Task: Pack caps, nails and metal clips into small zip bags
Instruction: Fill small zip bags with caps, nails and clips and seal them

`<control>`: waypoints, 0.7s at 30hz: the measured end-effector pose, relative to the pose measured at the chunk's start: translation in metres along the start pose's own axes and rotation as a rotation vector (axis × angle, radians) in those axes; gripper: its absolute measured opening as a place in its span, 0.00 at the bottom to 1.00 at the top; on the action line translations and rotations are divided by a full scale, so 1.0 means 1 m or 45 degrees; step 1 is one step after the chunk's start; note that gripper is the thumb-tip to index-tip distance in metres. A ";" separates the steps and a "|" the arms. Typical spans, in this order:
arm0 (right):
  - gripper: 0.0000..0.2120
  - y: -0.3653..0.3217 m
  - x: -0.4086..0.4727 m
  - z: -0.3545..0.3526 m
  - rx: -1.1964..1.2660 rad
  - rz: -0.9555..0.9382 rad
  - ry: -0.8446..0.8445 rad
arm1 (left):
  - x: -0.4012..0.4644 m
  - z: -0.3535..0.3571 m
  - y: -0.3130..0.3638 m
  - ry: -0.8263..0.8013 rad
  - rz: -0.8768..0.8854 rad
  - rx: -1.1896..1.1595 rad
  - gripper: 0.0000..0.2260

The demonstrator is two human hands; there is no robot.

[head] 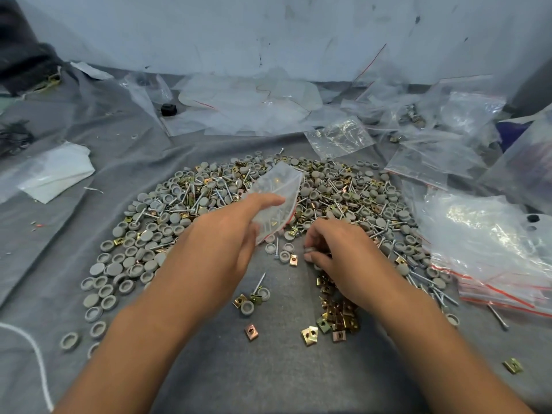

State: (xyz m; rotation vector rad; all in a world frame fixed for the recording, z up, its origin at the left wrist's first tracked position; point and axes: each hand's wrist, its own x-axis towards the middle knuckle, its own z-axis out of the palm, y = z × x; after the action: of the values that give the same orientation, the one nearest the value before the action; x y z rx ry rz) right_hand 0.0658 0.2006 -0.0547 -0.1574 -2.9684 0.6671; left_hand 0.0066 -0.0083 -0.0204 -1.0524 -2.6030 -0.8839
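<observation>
Left hand (pixel 227 231) grips small zip bag (pixel 276 201), mouth facing my right | right hand (pixel 331 246) pinches grey caps (pixel 310 250) beside it, for loading, I judge

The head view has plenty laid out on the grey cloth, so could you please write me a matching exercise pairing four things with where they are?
Things:
1. small zip bag
2. white cord
3. stack of empty zip bags
4. black knob

Places:
A. far side, near the wall
B. right edge of the pile
C. held in the left hand
D. near left corner

Pairs: 1-C, 2-D, 3-B, 4-A
</observation>
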 end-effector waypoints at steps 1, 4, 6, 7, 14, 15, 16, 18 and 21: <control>0.09 0.000 0.000 -0.001 0.033 -0.004 0.006 | 0.000 -0.001 0.000 0.003 -0.018 -0.015 0.18; 0.10 -0.001 0.001 -0.004 0.213 0.004 0.161 | -0.001 0.000 0.000 0.007 -0.067 -0.049 0.14; 0.09 -0.006 0.000 -0.007 0.335 -0.032 0.359 | -0.001 0.001 0.000 0.032 -0.073 -0.064 0.13; 0.08 -0.008 -0.001 -0.010 0.363 -0.085 0.469 | 0.000 0.002 0.000 0.048 -0.074 -0.071 0.13; 0.05 -0.030 -0.013 -0.017 0.445 -0.613 0.999 | 0.002 0.005 0.006 0.217 0.049 0.063 0.08; 0.05 -0.033 -0.015 -0.016 0.445 -0.652 1.016 | 0.002 0.005 0.008 0.218 0.053 0.094 0.09; 0.04 -0.035 -0.016 -0.014 0.443 -0.681 1.009 | 0.002 0.006 0.008 0.204 0.060 0.118 0.10; 0.03 -0.037 -0.016 -0.012 0.411 -0.703 0.959 | 0.002 0.006 0.009 0.142 0.071 0.116 0.13; 0.04 -0.035 -0.014 -0.011 0.342 -0.642 0.898 | 0.003 0.004 0.011 0.077 0.059 0.033 0.19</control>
State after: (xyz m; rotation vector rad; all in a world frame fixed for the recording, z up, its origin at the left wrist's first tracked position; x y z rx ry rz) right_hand 0.0780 0.1727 -0.0305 0.3049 -2.0989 0.7311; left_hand 0.0122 0.0020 -0.0169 -1.0579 -2.5233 -0.8559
